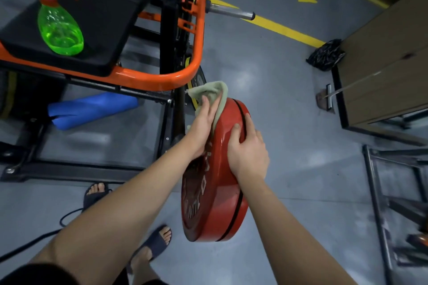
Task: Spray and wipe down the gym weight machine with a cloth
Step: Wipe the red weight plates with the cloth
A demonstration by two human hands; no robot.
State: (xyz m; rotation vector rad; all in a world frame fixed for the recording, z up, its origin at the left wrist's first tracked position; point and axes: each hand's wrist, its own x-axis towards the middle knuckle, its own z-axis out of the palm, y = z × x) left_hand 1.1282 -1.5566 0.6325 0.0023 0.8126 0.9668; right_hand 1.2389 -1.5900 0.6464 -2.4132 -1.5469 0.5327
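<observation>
Midpoint, probably: pressed cloth (209,90) to plate (216,206) with flat left hand (202,126), curled right hand (248,149) round rim. Left bottle (60,31) on far-left seat (104,18); apparently had frame (199,39) yet to wipe.

Worn items, placed against the red weight plate (213,192). Left hand (203,122) and right hand (249,152), at the plate's upper part, are bare, as are both forearms out to the frame edge. Just left of the plate's lower rim: a dark navy slide sandal (157,242) with one broad strap and open toes. Farther left of the plate: second sandal (96,195), same type. Well below-left of the plate, at the frame corner: dark shorts (34,273).
</observation>
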